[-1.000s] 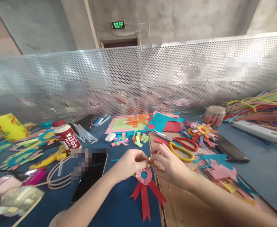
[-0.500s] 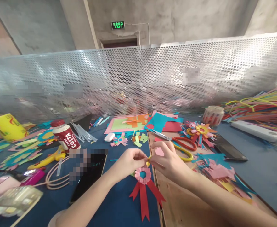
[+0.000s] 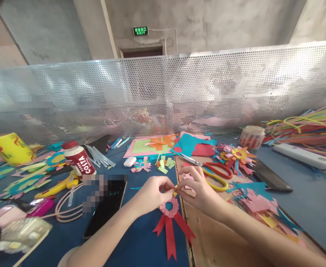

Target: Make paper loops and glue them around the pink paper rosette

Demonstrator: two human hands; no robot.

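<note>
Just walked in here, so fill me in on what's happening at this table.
A person's left hand and right hand are fingertip to fingertip, pinching a small yellow piece between them. Close by lies a pink, blue and red paper rosette. Scissors lie just beyond the right hand, with cut paper scraps off to its right.

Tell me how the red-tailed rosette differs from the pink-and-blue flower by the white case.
The rosette has three red strips; the flower shows none. The rosette has a closed, pleated pink ring; the flower has separate, splayed petals. Both combine pink and blue.
</note>
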